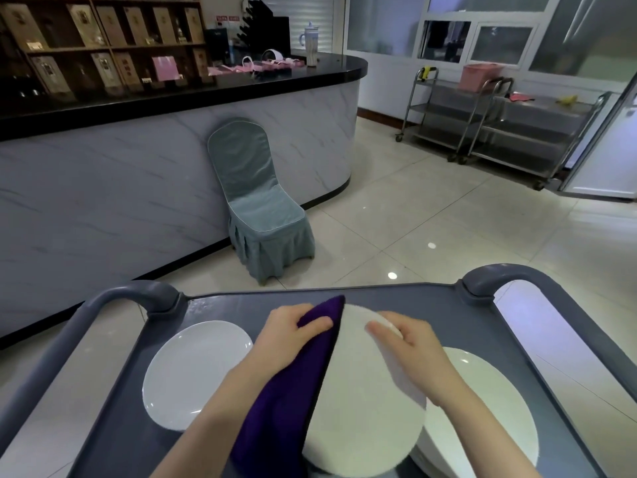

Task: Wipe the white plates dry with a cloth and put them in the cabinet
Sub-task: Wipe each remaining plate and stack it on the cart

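Nearest, plate [365, 408]: stiff, slick, breakable, best gripped by its rim; right hand [410, 343] clamps it, left hand [293, 326] clutches purple cloth [293, 384].

Bare forearms (no sleeves visible)

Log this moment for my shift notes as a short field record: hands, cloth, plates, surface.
left hand: grips the purple cloth against the held plate
right hand: holds the held plate at its far edge
held plate: tilted, above the cart
single plate: lies flat on the left
plate stack: on the right, under the held plate
cart: grey, holds all plates
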`<state>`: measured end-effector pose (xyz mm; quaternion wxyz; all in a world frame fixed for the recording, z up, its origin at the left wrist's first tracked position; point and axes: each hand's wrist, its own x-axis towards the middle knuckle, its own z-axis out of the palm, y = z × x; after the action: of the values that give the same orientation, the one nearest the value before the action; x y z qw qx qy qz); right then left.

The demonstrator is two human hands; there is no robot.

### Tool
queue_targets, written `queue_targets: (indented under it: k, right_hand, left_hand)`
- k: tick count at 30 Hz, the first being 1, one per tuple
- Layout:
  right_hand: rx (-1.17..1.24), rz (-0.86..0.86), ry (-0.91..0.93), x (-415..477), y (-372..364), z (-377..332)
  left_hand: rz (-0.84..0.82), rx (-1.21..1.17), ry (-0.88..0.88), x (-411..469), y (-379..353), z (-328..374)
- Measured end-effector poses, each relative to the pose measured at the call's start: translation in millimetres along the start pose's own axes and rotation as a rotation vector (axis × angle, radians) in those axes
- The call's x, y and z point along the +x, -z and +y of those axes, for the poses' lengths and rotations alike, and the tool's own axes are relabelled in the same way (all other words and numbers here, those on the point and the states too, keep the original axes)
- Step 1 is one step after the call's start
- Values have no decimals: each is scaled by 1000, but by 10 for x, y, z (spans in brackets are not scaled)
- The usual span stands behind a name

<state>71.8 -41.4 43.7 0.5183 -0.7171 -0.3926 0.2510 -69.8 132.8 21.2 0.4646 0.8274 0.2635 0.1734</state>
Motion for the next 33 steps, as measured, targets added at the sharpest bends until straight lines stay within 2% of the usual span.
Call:
queue_targets:
  k: [2, 4, 6, 9, 11, 12, 15, 18, 20, 22, 24, 26, 28, 31, 33]
  right_hand:
    - [-121, -79, 20, 43, -70, 5]
    - [-90, -23, 24, 62, -43, -1]
    - [55, 150, 0, 54, -19, 5]
    - [375, 565, -114, 18, -289, 2]
    - [462, 752, -201, -47, -548, 9]
    - [466, 764, -222, -81, -623, 27]
    - [428, 567, -225, -119, -538, 114]
    - [260, 321, -145, 9, -168, 94]
    - [49, 133, -52, 142, 35, -35]
    - [-185, -102, 36, 224, 82, -143]
    - [-330, -205, 86, 241, 30, -153]
    - [-335, -174, 106, 228, 19, -111]
    - [-223, -88, 70, 211, 71, -66]
    - [97, 206, -103, 175, 64, 48]
    - [180, 302, -163, 125, 20, 80]
  left_hand:
    - [-93, 40, -26, 0, -13, 12]
    - [-7, -12, 9, -37, -37, -36]
    - [209, -152, 123, -106, -95, -109]
    - [522, -516, 452, -203, -379, -117]
    - [619, -669, 595, -220, -527, -88]
    - [632, -711, 617, -215, -534, -90]
    - [623, -623, 544, -199, -349, -142]
    - [555, -324, 331, -189, -114, -189]
    - [415, -147, 179, -148, -32, -143]
    - [226, -75, 63, -106, -25, -59]
    - [91, -35, -3, -80, -53, 15]
    - [86, -42, 6, -100, -83, 45]
    - [196, -127, 68, -165, -146, 3]
    - [401, -340, 292, -306, -315, -121]
    - [450, -392, 369, -339, -340, -148]
